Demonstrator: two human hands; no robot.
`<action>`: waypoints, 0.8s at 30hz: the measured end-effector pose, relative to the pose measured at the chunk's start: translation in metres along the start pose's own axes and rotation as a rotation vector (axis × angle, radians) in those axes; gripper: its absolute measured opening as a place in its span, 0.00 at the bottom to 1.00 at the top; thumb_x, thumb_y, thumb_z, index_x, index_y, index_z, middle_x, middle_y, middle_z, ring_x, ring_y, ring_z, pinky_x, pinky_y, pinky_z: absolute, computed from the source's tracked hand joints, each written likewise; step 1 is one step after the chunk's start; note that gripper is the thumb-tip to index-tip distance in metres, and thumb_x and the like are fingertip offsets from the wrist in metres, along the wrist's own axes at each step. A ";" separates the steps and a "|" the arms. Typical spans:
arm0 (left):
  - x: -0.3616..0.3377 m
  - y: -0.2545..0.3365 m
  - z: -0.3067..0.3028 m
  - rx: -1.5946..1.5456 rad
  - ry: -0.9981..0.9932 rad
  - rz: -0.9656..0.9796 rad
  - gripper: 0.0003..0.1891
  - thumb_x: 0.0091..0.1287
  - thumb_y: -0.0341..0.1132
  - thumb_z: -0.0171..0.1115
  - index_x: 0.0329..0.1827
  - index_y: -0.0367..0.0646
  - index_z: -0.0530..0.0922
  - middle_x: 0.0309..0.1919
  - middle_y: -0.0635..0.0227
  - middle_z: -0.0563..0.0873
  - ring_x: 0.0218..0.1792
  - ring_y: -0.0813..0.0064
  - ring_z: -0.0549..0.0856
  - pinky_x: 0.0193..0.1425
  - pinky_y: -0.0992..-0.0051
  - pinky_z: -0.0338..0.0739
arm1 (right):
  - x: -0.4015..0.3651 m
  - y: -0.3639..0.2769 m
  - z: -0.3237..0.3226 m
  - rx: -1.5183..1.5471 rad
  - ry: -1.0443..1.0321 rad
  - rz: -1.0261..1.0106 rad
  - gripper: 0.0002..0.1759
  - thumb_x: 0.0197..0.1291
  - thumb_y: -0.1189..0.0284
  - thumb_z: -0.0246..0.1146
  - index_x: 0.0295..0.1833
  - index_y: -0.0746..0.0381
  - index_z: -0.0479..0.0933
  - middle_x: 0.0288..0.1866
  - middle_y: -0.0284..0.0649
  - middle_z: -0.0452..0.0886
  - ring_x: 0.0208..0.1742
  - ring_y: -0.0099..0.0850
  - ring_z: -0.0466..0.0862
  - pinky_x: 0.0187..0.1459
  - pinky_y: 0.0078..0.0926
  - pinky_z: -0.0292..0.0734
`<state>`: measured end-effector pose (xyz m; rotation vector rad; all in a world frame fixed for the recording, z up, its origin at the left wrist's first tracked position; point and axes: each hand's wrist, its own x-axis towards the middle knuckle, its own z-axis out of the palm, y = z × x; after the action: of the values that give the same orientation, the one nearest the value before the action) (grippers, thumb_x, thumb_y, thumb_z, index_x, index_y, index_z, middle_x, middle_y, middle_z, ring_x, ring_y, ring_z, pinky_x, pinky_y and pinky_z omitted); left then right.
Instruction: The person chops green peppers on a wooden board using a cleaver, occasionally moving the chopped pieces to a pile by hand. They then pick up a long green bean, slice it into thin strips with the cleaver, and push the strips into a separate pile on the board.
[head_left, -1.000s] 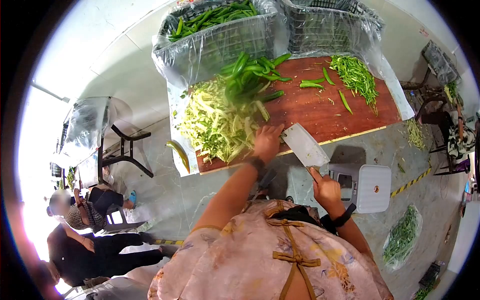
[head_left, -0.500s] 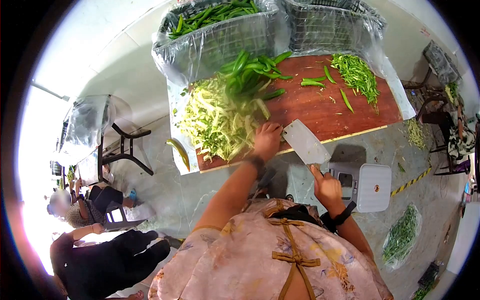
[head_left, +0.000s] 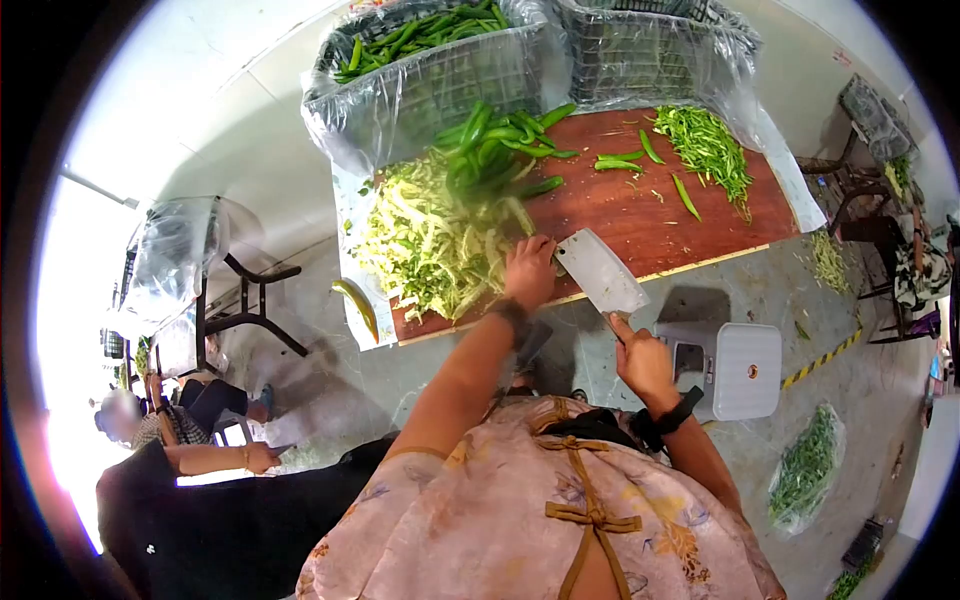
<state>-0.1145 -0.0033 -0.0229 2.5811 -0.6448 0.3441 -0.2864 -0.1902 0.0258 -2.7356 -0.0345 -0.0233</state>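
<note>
My right hand (head_left: 645, 368) is closed round the handle of a cleaver (head_left: 600, 272). Its broad blade lies over the front edge of the wooden board (head_left: 640, 215), the far end close to my left hand. My left hand (head_left: 530, 272) rests at that edge with its fingers curled down; whatever lies under them is hidden. Beside it, to the left, spreads a heap of pale cut pepper pieces (head_left: 430, 245). Whole green peppers (head_left: 490, 150) are piled behind that heap. On the right of the board sits a mound of green strips (head_left: 705, 150), with a few loose pieces (head_left: 686, 197) nearby.
Behind the board stand two plastic-lined crates, one with green peppers (head_left: 420, 42), the other dark (head_left: 660, 60). A white stool (head_left: 745, 372) is on the floor at my right, near a bag of greens (head_left: 805, 470). A person in black (head_left: 230, 530) is close at my left.
The cleaver and both hands have hardly moved, apart from a slight shift left with the view. The person in black has come nearer on my left, with an arm now stretched forward.
</note>
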 end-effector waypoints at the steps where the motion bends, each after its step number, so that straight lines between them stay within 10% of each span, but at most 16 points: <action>1: 0.000 -0.004 0.003 -0.029 0.015 -0.003 0.22 0.52 0.29 0.61 0.53 0.44 0.79 0.54 0.68 0.78 0.56 0.61 0.75 0.58 0.61 0.70 | 0.000 0.002 0.000 -0.012 0.003 -0.004 0.27 0.58 0.74 0.54 0.65 0.47 0.70 0.30 0.55 0.79 0.27 0.52 0.80 0.31 0.47 0.76; 13: 0.007 0.014 -0.016 0.000 -0.078 0.026 0.24 0.46 0.44 0.70 0.48 0.46 0.82 0.47 0.63 0.80 0.53 0.61 0.76 0.52 0.60 0.74 | -0.024 0.006 -0.011 0.001 -0.010 0.029 0.26 0.60 0.69 0.57 0.66 0.46 0.69 0.28 0.53 0.78 0.28 0.51 0.80 0.32 0.47 0.76; 24: 0.017 0.005 0.015 0.043 -0.145 0.044 0.06 0.50 0.34 0.61 0.31 0.44 0.80 0.38 0.59 0.80 0.43 0.57 0.81 0.44 0.59 0.76 | -0.031 0.018 -0.002 -0.060 0.039 0.049 0.27 0.54 0.73 0.63 0.62 0.52 0.75 0.28 0.49 0.77 0.27 0.48 0.79 0.29 0.46 0.73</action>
<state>-0.1007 -0.0211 -0.0287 2.6544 -0.7543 0.1880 -0.3170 -0.2086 0.0199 -2.7942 0.0455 -0.0645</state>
